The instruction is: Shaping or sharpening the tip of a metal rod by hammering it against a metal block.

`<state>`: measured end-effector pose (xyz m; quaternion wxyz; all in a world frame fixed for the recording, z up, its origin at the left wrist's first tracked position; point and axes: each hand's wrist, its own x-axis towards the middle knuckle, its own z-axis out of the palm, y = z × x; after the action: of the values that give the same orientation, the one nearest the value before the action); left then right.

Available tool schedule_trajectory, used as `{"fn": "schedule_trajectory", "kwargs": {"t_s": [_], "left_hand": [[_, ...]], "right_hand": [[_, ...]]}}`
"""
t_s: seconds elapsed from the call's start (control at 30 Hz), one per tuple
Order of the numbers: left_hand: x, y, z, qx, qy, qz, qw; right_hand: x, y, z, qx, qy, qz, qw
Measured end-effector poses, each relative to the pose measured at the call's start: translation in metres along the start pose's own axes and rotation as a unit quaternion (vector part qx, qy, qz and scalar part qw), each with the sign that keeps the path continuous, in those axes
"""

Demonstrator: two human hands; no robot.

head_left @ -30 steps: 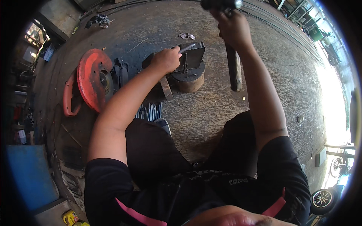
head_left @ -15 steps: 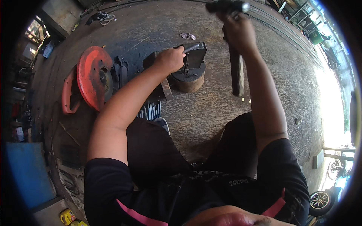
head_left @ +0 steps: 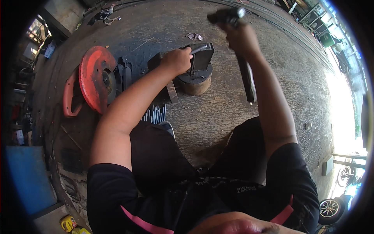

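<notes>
My left hand [head_left: 178, 61] is closed around a short grey metal rod [head_left: 199, 48], whose free end points right across the top of a dark metal block [head_left: 204, 58]. That block rests on a round wooden stump [head_left: 197, 86]. Raised to the right of the block, my right hand [head_left: 244, 42] grips a hammer [head_left: 247, 80]. Its dark head with a shiny face is up at the far side, and the long handle hangs back toward me. The hammer is apart from the rod.
Left of my forearm stands a red cut-off saw [head_left: 92, 80] with a disc. Several cut metal rods [head_left: 154, 114] lie beside my left knee, near a flat metal bar [head_left: 172, 92]. A dark bird [head_left: 103, 16] is on the floor at the far left. Long rods [head_left: 278, 31] lie far right.
My right hand and the hammer have come a little lower and to the left, still above the block's height. My left hand and the rod have barely moved. The bird has shifted slightly.
</notes>
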<state>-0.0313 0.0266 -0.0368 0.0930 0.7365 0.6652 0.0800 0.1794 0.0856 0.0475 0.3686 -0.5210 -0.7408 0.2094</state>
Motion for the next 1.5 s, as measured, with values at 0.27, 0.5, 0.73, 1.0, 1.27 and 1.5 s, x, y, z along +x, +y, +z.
{"fn": "schedule_trajectory", "kwargs": {"t_s": [0.27, 0.5, 0.73, 1.0, 1.27, 1.5], "left_hand": [[0.005, 0.002, -0.001, -0.013, 0.006, -0.009, 1.0], [0.003, -0.001, 0.008, -0.009, -0.003, -0.018, 1.0], [0.008, -0.007, 0.01, -0.076, -0.023, -0.036, 0.996], [0.011, -0.008, 0.01, -0.048, -0.021, -0.055, 0.997], [0.006, -0.011, -0.001, -0.07, -0.027, -0.083, 0.994], [-0.001, -0.013, -0.007, -0.045, -0.009, -0.093, 0.995]], "right_hand": [[0.002, 0.005, 0.017, -0.042, -0.06, 0.108, 0.991], [-0.003, 0.014, 0.002, -0.053, -0.152, 0.14, 0.977], [-0.007, -0.056, -0.036, 0.168, 0.075, -0.036, 0.982], [-0.008, 0.029, 0.053, -0.137, -0.193, 0.133, 0.962], [-0.002, 0.048, 0.056, -0.008, -0.168, 0.142, 0.975], [-0.003, 0.051, 0.062, -0.062, -0.154, 0.083, 0.983]]}}
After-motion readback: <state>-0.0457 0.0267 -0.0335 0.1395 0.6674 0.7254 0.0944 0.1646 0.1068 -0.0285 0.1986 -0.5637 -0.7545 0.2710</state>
